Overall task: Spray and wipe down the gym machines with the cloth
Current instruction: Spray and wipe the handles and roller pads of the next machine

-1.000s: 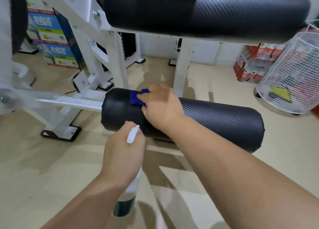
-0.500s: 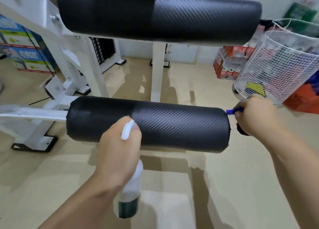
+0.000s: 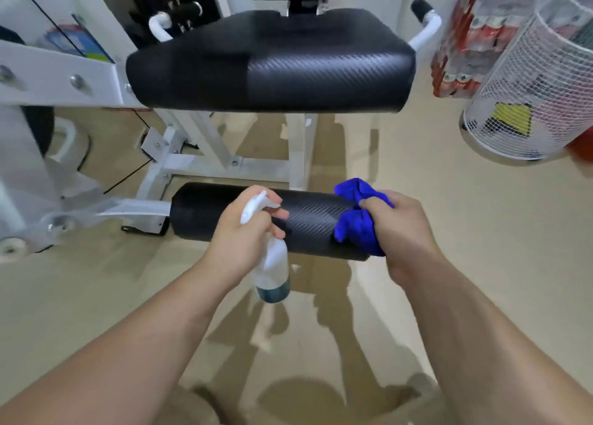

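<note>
**Wipe pass reaches roller's right end**

My right hand (image 3: 405,232) has its fingers curled tight round the bunched blue cloth (image 3: 359,229), pressing it on the right end of the black roller pad (image 3: 308,225). My left hand (image 3: 240,242) grips the spray bottle (image 3: 272,264), nozzle up, finger by the trigger, just in front of the roller's middle.

Change: a second ago the cloth sat near the roller's left end, half a second ago it was off the right end cap, and now it is back on that end. I read that as one full sweep done and the roller near finished. The bottle hand has barely shifted.

The view has also lifted, so the seat pad (image 3: 272,72) on the white frame (image 3: 205,161) now shows from above; likely the next surface. A wire basket (image 3: 539,81) stands well apart at right.
</note>
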